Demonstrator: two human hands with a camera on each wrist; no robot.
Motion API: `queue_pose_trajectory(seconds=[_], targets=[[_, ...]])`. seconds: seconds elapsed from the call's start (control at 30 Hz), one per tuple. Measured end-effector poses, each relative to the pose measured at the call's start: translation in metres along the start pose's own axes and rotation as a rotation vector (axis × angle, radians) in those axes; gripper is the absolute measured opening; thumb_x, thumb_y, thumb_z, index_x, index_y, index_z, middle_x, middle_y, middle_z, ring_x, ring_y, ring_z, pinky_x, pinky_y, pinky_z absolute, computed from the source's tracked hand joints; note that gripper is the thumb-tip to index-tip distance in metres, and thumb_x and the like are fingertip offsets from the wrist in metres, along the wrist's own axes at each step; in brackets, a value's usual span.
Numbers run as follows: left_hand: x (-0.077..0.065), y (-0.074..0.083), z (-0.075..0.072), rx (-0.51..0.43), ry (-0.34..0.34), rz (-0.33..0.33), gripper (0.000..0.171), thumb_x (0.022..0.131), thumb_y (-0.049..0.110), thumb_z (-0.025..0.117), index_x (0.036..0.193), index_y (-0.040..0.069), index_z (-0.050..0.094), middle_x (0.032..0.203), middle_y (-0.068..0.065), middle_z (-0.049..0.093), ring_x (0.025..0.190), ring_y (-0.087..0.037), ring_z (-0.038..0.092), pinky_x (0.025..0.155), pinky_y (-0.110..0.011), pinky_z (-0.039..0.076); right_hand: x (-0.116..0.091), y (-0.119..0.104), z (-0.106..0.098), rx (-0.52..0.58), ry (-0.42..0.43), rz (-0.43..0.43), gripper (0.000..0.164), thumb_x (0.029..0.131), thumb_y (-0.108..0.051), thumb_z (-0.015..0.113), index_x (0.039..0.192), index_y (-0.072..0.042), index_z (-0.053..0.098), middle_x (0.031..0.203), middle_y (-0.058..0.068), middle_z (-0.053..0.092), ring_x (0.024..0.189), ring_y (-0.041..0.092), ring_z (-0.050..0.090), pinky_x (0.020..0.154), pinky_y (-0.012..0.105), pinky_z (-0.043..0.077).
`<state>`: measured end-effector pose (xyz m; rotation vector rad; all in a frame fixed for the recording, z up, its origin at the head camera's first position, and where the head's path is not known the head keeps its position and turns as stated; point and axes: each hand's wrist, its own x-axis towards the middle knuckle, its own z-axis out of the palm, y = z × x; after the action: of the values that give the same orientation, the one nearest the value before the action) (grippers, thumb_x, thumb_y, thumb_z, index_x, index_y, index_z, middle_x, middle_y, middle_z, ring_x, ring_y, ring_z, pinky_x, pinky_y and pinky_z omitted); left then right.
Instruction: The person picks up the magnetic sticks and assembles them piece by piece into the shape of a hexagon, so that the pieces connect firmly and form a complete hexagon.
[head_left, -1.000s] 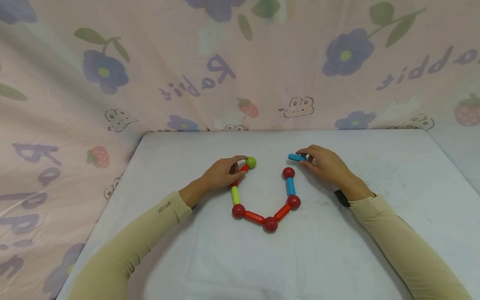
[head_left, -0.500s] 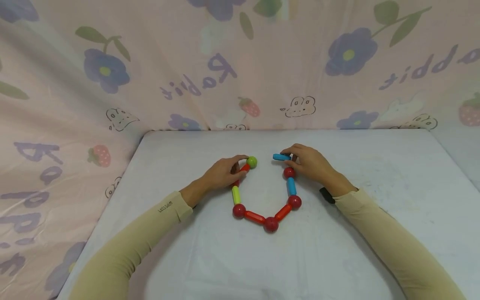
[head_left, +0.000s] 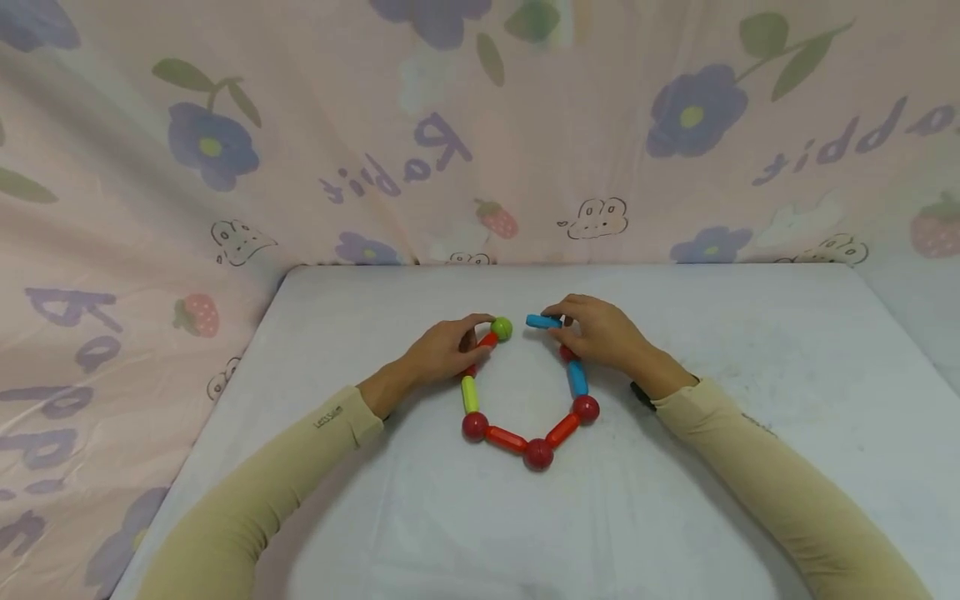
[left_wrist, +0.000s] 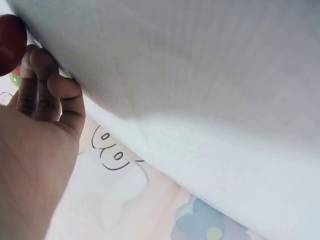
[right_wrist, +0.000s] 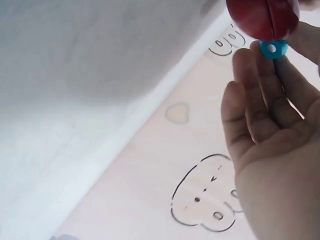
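A chain of toy rods and balls lies in an open ring on the table. At its left end my left hand (head_left: 442,350) grips a red rod (head_left: 489,339), index finger against a green ball (head_left: 502,328). My right hand (head_left: 603,335) pinches a loose blue rod (head_left: 540,322), its free end pointing at the green ball with a small gap between. Just below those fingers is a red ball (head_left: 567,354), partly covered, that ends the chain's right side. From the right wrist, the held rod's round end (right_wrist: 273,49) shows beneath a red ball (right_wrist: 264,16).
Along the ring run a blue rod (head_left: 577,379), a yellow-green rod (head_left: 469,394), red rods (head_left: 507,439) and red balls (head_left: 538,454). The white table (head_left: 420,533) meets a patterned cloth (head_left: 525,167) behind and at the left.
My right hand has carried the blue rod leftward, closer to the green ball, and now covers part of the red ball. My left hand keeps its place on the red rod.
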<state>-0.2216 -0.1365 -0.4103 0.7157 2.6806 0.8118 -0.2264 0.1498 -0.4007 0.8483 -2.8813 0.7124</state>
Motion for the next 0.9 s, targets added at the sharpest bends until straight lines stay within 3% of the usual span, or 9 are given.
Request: queue_pose_trajectory(seconds=[0.37, 0.9], targets=[[-0.001, -0.001, 0.002, 0.001, -0.005, 0.007, 0.052, 0.098, 0.032, 0.061, 0.147, 0.021, 0.044, 0.083, 0.001, 0.059, 0.073, -0.014, 0.054, 0.066, -0.025, 0.047, 0.008, -0.01, 0.01, -0.053, -0.09, -0.007, 0.034, 0.091, -0.027, 0.073, 0.122, -0.014, 0.071, 0.108, 0.003, 0.071, 0.095, 0.018, 0.065, 0.085, 0.038, 0.057], [-0.001, -0.004, 0.001, 0.018, 0.003, 0.032, 0.051, 0.099, 0.032, 0.06, 0.146, 0.021, 0.044, 0.084, 0.001, 0.059, 0.072, -0.014, 0.054, 0.066, -0.025, 0.046, 0.014, -0.015, 0.019, -0.118, -0.096, 0.007, 0.036, 0.089, -0.029, 0.075, 0.121, -0.013, 0.071, 0.109, 0.003, 0.071, 0.094, 0.018, 0.065, 0.086, 0.038, 0.057]])
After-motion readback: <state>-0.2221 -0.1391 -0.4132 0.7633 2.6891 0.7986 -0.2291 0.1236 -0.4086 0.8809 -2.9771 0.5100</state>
